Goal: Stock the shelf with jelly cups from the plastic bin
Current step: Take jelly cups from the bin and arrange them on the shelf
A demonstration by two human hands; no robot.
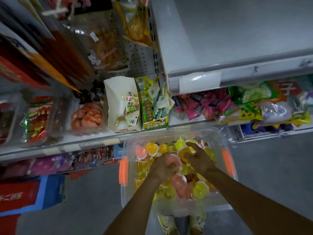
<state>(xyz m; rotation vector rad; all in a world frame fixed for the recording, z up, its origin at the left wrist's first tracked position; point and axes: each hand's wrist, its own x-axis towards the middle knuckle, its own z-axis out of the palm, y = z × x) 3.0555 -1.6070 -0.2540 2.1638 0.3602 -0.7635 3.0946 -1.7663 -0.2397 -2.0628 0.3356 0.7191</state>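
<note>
The left hand (161, 168) curls its fingers round a pink jelly cup (174, 161). Just to its right, the right hand (199, 158) pinches a yellow jelly cup (183, 153). Both hands are inside the clear plastic bin (122, 192), over a heap of pink, yellow and orange jelly cups (200, 190). Beyond the bin, the shelf (67, 143) carries snack packets (203, 104) and a white carton (118, 102).

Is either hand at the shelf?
No, the left hand grips a pink jelly cup, the right hand an orange jelly cup, inside the plastic bin.
</note>
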